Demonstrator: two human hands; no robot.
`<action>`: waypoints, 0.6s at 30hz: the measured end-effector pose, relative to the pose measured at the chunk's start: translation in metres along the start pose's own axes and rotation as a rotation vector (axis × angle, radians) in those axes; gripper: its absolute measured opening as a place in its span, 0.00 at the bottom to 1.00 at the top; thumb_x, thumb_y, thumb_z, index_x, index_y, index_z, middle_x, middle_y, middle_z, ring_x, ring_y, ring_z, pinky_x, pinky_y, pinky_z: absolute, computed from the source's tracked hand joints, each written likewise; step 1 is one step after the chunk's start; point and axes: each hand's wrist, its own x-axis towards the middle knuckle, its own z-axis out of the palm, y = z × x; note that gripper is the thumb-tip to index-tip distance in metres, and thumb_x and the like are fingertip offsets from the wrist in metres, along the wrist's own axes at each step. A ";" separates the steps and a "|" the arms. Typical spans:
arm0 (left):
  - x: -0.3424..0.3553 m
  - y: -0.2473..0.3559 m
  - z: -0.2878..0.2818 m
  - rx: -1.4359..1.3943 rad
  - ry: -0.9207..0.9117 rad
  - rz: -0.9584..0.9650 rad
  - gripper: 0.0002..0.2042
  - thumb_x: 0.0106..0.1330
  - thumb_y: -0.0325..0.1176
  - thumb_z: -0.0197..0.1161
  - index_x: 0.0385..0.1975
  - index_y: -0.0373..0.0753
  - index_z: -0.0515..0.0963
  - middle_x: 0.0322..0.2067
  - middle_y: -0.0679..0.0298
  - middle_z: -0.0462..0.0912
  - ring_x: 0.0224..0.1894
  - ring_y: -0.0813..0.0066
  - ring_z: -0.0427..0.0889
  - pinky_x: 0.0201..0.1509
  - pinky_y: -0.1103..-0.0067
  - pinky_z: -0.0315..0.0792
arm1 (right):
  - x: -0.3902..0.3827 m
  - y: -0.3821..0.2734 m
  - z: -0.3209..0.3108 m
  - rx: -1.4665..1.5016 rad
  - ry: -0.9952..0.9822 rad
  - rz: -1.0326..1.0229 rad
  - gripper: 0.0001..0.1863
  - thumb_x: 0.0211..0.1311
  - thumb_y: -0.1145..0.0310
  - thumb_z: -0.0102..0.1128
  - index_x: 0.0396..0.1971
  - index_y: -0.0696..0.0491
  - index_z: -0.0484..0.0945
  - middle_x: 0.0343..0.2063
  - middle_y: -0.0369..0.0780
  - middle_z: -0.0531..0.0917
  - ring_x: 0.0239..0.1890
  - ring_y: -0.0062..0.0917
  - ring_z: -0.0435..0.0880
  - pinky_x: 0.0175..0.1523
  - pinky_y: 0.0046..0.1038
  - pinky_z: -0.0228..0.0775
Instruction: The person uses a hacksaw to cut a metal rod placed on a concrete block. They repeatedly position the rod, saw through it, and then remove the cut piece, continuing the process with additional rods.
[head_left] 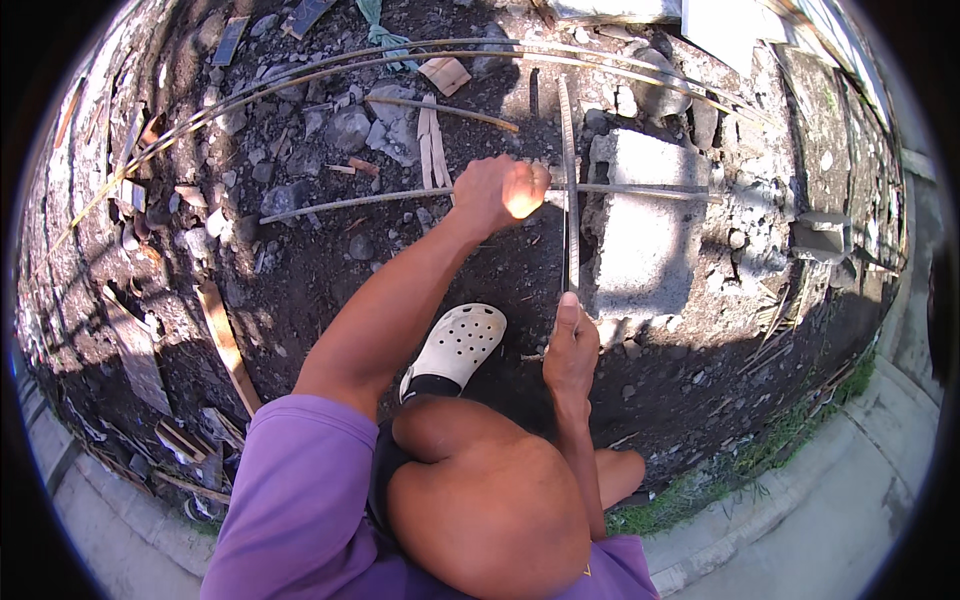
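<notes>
My left hand (500, 192) is closed around a long, slightly curved grey rod (370, 200), which lies crosswise and extends past both sides of the fist. In my right hand (572, 350) is the near end of a ribbed grey bar (570, 140) that looks like rebar, with my thumb laid along it. This bar points away from me and crosses the rod just right of my left fist. At the crossing I cannot tell whether the two touch. Under the rod's right part sits a rough concrete block (645, 250).
Two long thin rods (330, 66) arc across the far ground, with a shorter rod (450, 112) nearer. Stones (348, 128), a wood offcut (445, 75) and a wooden strip (226, 345) lie on the dirt. My white clog (462, 340) is below my left arm. A concrete edge (800, 510) runs at lower right.
</notes>
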 end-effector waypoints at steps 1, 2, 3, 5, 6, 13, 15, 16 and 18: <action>-0.001 0.000 -0.003 0.049 0.004 0.068 0.17 0.70 0.45 0.49 0.36 0.51 0.87 0.36 0.50 0.90 0.39 0.40 0.88 0.43 0.56 0.84 | 0.001 0.004 0.000 0.004 -0.003 -0.003 0.34 0.81 0.42 0.46 0.23 0.58 0.65 0.18 0.36 0.63 0.27 0.22 0.61 0.32 0.35 0.56; -0.002 0.000 -0.005 0.020 -0.006 0.072 0.17 0.69 0.45 0.50 0.35 0.49 0.87 0.35 0.49 0.90 0.38 0.40 0.89 0.43 0.56 0.84 | 0.001 0.009 -0.001 0.004 -0.010 0.011 0.34 0.81 0.42 0.45 0.23 0.58 0.65 0.19 0.36 0.63 0.27 0.22 0.61 0.32 0.35 0.56; -0.002 0.000 -0.007 -0.011 -0.013 0.075 0.17 0.69 0.45 0.50 0.34 0.48 0.88 0.35 0.48 0.89 0.38 0.40 0.89 0.43 0.56 0.84 | -0.001 0.013 -0.002 0.013 -0.024 -0.003 0.34 0.81 0.42 0.45 0.23 0.58 0.66 0.19 0.36 0.63 0.27 0.22 0.61 0.32 0.35 0.56; -0.001 0.002 -0.009 -0.074 0.004 0.011 0.18 0.68 0.44 0.51 0.30 0.44 0.88 0.33 0.47 0.89 0.36 0.41 0.89 0.43 0.56 0.84 | -0.014 0.018 -0.007 -0.011 -0.026 0.081 0.34 0.81 0.41 0.45 0.23 0.58 0.66 0.19 0.35 0.62 0.27 0.21 0.60 0.31 0.35 0.55; -0.001 0.003 -0.009 -0.108 0.024 -0.051 0.19 0.68 0.44 0.51 0.28 0.42 0.88 0.32 0.46 0.89 0.35 0.41 0.89 0.43 0.56 0.84 | -0.023 0.018 -0.010 -0.009 -0.006 0.039 0.34 0.81 0.41 0.44 0.23 0.58 0.66 0.18 0.35 0.62 0.27 0.21 0.60 0.31 0.35 0.54; 0.005 0.001 0.002 -0.204 0.051 -0.134 0.23 0.69 0.45 0.50 0.20 0.39 0.87 0.25 0.42 0.86 0.30 0.41 0.89 0.41 0.57 0.84 | -0.038 -0.026 -0.022 0.019 -0.033 0.182 0.32 0.82 0.45 0.46 0.23 0.57 0.66 0.18 0.33 0.61 0.26 0.18 0.58 0.30 0.33 0.52; 0.005 -0.001 0.002 -0.216 0.069 -0.127 0.24 0.69 0.45 0.50 0.19 0.38 0.87 0.25 0.42 0.86 0.30 0.41 0.89 0.41 0.57 0.84 | 0.004 -0.035 -0.012 -0.014 -0.037 0.208 0.31 0.82 0.46 0.46 0.23 0.57 0.66 0.18 0.32 0.60 0.26 0.18 0.58 0.30 0.33 0.52; 0.004 -0.001 0.002 -0.215 0.082 -0.110 0.24 0.69 0.45 0.50 0.19 0.38 0.86 0.25 0.42 0.86 0.30 0.41 0.89 0.41 0.57 0.84 | 0.020 -0.035 -0.006 -0.007 -0.017 0.135 0.33 0.81 0.43 0.45 0.20 0.54 0.64 0.16 0.30 0.61 0.23 0.16 0.59 0.28 0.30 0.52; 0.004 -0.002 0.000 -0.207 0.096 -0.066 0.24 0.69 0.45 0.50 0.19 0.38 0.86 0.25 0.42 0.86 0.29 0.41 0.88 0.41 0.57 0.84 | 0.035 -0.028 0.003 0.025 0.004 -0.031 0.37 0.80 0.36 0.44 0.15 0.48 0.59 0.13 0.28 0.61 0.17 0.14 0.60 0.24 0.25 0.50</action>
